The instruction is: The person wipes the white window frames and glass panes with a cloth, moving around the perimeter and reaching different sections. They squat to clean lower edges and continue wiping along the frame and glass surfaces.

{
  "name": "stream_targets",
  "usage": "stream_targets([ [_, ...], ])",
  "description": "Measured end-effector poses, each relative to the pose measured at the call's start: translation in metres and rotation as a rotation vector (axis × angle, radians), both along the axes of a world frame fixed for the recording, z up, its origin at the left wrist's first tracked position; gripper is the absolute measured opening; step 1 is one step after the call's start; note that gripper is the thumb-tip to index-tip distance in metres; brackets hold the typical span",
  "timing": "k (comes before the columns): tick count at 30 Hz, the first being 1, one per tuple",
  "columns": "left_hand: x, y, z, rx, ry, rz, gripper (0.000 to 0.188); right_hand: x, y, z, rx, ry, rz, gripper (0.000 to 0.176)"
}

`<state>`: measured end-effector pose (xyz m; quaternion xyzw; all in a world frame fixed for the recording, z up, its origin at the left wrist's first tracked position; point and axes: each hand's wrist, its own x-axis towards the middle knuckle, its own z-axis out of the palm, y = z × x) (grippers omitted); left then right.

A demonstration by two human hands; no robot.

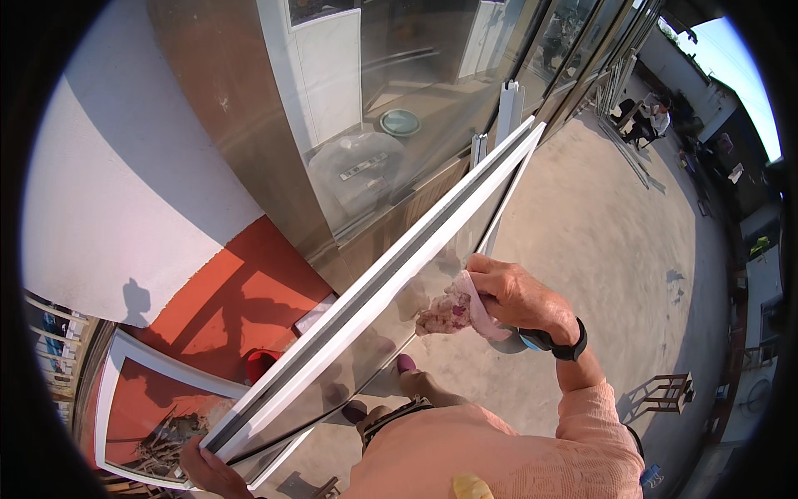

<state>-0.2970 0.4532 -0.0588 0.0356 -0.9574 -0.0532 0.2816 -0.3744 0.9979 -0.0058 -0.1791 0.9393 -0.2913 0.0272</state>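
Observation:
A white-framed glass window sash point(368, 268) stands on edge in front of me, slanting across the view. My left hand point(212, 469) grips the near end of its frame at the lower left. In my right hand point(520, 293) is a crumpled pink cloth point(458, 312) with dark reddish marks. The cloth hangs close to the sash's glass pane; whether it touches the glass I cannot tell. A dark band circles my right wrist. Behind the sash is a large fixed glass pane point(405, 68) in a brownish metal frame.
Another white-framed sash point(106, 399) leans against the red-and-white wall at the left, near a red bucket point(259, 365). Dry twigs show through its glass. A wooden stool point(670, 393) stands at the right. Farther off, a person point(651, 121) sits near long metal profiles point(623, 153).

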Motion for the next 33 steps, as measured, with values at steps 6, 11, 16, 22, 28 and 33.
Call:
stream_targets([
  [6, -0.005, 0.011, 0.011, 0.069, 0.046, -0.162, 0.036, -0.018, 0.040, 0.041, 0.414, 0.633, -0.420, 0.013],
  [11, -0.002, 0.025, 0.024, -0.015, 0.037, -0.078, 0.033, -0.003, 0.043, 0.057, -0.686, 0.476, -0.066, 0.018],
  [16, 0.009, 0.018, 0.017, 0.145, -0.006, -0.053, 0.037, -0.044, 0.102, 0.044, 0.202, 0.908, -0.660, 0.021],
  [22, 0.035, -0.025, -0.016, -0.381, -0.006, 0.082, 0.037, -0.071, 0.163, 0.004, -0.332, 1.025, -0.798, 0.027],
  [28, 0.042, -0.034, -0.021, -0.328, -0.034, 0.066, 0.035, -0.064, 0.249, -0.057, -0.823, 0.875, -0.873, 0.038],
  [33, 0.034, -0.026, -0.015, -0.309, -0.040, 0.047, 0.034, -0.077, 0.266, -0.067, -0.120, 0.604, -0.715, 0.033],
])
